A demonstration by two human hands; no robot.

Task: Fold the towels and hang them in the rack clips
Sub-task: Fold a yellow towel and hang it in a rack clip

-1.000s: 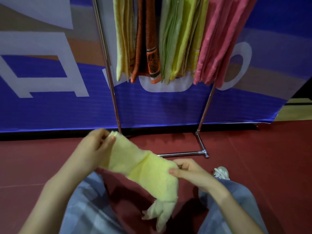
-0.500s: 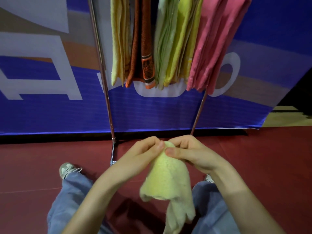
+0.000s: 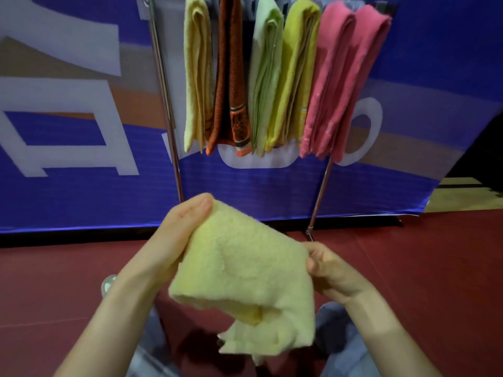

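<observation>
A pale yellow towel (image 3: pixel 245 278), folded over on itself, is held in front of me above my knees. My left hand (image 3: pixel 174 240) grips its upper left corner, thumb on top. My right hand (image 3: pixel 330 270) pinches its right edge. The lower end hangs loose and crumpled. Above it stands a chrome rack (image 3: pixel 166 104) with several folded towels hanging side by side: a cream one (image 3: pixel 197 77), an orange-brown one (image 3: pixel 231 77), a light green one (image 3: pixel 265 77), a yellow one (image 3: pixel 295 74) and a pink one (image 3: pixel 340 83). The clips at the top are mostly cut off.
A blue banner (image 3: pixel 81 191) with white and tan shapes stands right behind the rack. The floor (image 3: pixel 435 268) is dark red. My legs in grey trousers and a shoe (image 3: pixel 107 285) show below the towel. The rack's right leg (image 3: pixel 321 191) slants down to the floor.
My hands met, bringing the towel's ends together, then drew apart again. The towel now lies folded double between them, and my view has tilted up toward the rack.
</observation>
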